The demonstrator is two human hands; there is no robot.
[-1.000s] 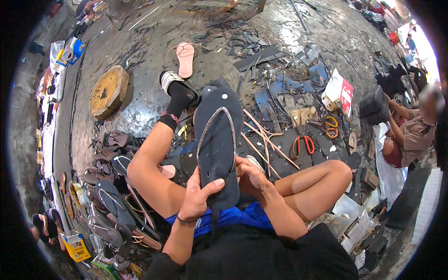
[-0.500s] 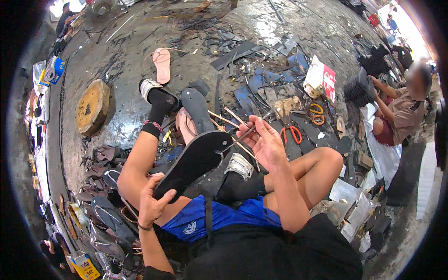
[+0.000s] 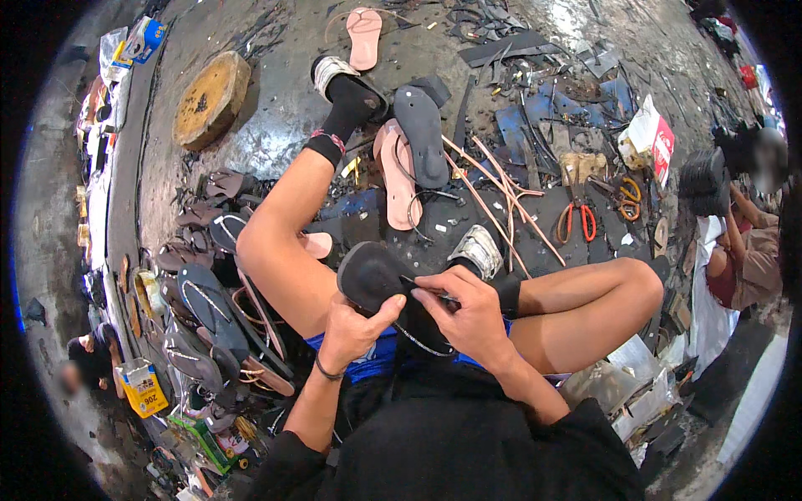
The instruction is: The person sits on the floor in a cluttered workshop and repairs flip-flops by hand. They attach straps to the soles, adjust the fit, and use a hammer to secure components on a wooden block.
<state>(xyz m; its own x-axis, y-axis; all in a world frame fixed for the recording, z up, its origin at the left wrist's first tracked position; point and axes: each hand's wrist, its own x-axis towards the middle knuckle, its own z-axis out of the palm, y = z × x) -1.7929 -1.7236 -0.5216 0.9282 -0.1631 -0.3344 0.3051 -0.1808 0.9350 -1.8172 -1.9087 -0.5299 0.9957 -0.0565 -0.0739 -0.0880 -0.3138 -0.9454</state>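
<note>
A black sandal sole is raised above my lap, and my left hand is closed around its near edge with the thumb on top. My right hand pinches a thin dark strip against the sole's right edge; where the strip's tip goes is hidden by my fingers. Below the hands hangs a glittering sandal strap. Past my knees, a dark grey sole lies partly over a pink sandal sole. Loose pink straps spread beside them.
Finished-looking sandals crowd the floor at my left. Orange-handled scissors and yellow-handled ones lie ahead right. A round wooden block stands far left, with scraps strewn beyond. Another person sits at the right.
The sole has been drawn closer to my lap and turned. My right hand has come down from the drawn-out strap to the sole's edge. My view has shifted left and downward.
</note>
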